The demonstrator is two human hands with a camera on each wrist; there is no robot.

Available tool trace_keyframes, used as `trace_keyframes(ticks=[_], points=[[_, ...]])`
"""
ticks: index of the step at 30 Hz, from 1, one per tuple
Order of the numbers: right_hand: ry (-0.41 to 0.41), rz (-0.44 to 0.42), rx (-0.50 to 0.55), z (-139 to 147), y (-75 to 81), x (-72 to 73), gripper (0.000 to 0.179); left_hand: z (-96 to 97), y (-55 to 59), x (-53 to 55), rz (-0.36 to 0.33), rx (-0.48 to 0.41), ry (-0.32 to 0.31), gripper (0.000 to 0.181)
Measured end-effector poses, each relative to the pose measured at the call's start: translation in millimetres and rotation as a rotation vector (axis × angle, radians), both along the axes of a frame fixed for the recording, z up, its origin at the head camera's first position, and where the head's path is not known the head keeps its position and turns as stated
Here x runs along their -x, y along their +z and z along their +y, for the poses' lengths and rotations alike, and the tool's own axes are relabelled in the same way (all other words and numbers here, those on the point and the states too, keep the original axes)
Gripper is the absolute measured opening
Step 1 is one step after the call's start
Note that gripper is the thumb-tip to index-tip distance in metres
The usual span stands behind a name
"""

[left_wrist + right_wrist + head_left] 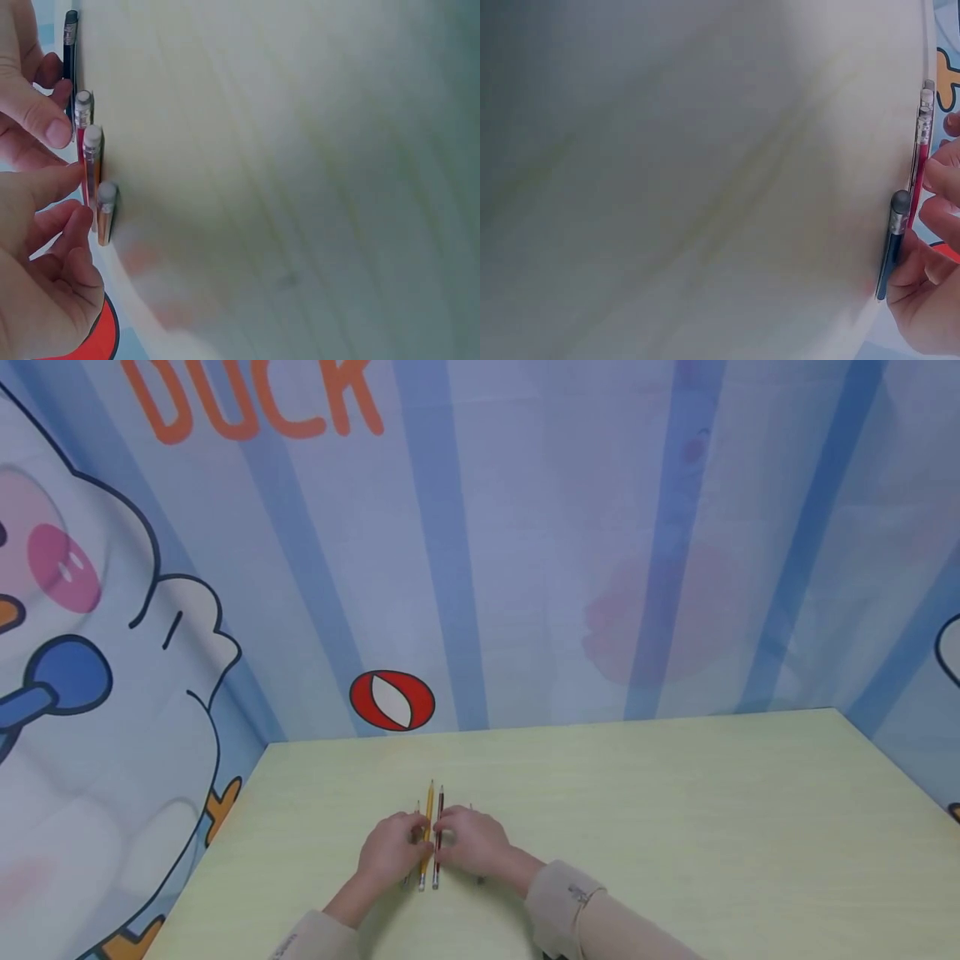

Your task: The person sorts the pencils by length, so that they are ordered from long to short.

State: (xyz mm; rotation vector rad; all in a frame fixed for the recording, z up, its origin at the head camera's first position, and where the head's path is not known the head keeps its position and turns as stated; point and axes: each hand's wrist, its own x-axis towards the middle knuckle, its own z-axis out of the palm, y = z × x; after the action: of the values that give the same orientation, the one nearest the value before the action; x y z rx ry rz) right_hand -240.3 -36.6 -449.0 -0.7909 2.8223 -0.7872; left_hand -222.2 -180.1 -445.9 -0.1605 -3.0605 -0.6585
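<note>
Near the table's front, my left hand (393, 852) has its thumb and curled fingers at a yellow pencil (422, 878), gripping it near its middle. Just to the right, my right hand (476, 842) holds a dark red pencil (436, 878) with thumb and fingertips. The two pencils lie side by side, tips pointing away, eraser ends toward me. Another pencil (107, 214), wood-coloured with a pale eraser, lies beneath my left hand. A dark blue pencil (892, 247) with a black eraser lies below my right palm. The hands cover parts of all these pencils.
The pale yellow-green table (637, 810) extends far to the right of my hands. Behind it hangs a blue striped cloth (525, 568) with cartoon figures and lettering, meeting the table's back edge.
</note>
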Motion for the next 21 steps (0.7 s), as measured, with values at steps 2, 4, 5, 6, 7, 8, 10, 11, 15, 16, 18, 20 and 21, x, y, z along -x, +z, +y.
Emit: trace_keyframes(ticks=[2,4,5,6,7,8,10,11,15,16,18,20,21], points=[[0.007,0.019,-0.035,-0.1,0.2,-0.4,0.034,0.4,-0.5,-0.4,0.009,-0.004,-0.009,0.031],[0.013,0.037,-0.065,-0.2,0.1,-0.8,0.034,0.8,-1.1,-0.7,0.014,-0.014,-0.010,0.029],[0.015,0.046,-0.079,-0.2,-0.2,-0.9,0.035,0.8,-1.5,-0.8,0.015,-0.019,-0.011,0.029],[0.016,0.050,-0.088,-0.2,-0.1,-1.0,0.035,0.7,-2.1,-0.6,0.018,-0.018,-0.013,0.028],[0.018,0.056,-0.095,-0.3,-0.3,-1.0,0.035,0.7,-2.3,-0.6,0.018,-0.017,-0.014,0.028],[0.019,0.060,-0.102,-0.4,-0.7,-0.8,0.034,0.8,-2.6,-0.6,0.013,-0.019,-0.011,0.028],[0.020,0.066,-0.111,-0.1,-0.9,-0.7,0.032,0.8,-2.8,-0.6,0.005,-0.024,-0.014,0.027],[0.018,0.067,-0.115,0.2,-0.9,-0.7,0.031,1.0,-2.7,-0.8,0.002,-0.025,-0.015,0.027],[0.011,0.069,-0.120,2.7,0.0,-1.4,0.026,1.5,-1.7,-2.2,-0.003,-0.030,-0.020,0.026],[0.010,0.068,-0.122,3.6,0.6,-1.7,0.025,1.6,-1.6,-2.6,-0.002,-0.026,-0.022,0.026],[0.013,0.064,-0.125,5.4,1.6,-2.3,0.024,1.9,-1.4,-3.5,0.001,-0.025,-0.021,0.026],[0.013,0.056,-0.120,7.0,2.6,-2.8,0.023,2.0,-1.5,-4.4,0.005,-0.024,-0.021,0.027],[0.009,0.050,-0.112,7.7,3.2,-2.9,0.023,2.3,-1.4,-5.1,0.006,-0.024,-0.022,0.026]])
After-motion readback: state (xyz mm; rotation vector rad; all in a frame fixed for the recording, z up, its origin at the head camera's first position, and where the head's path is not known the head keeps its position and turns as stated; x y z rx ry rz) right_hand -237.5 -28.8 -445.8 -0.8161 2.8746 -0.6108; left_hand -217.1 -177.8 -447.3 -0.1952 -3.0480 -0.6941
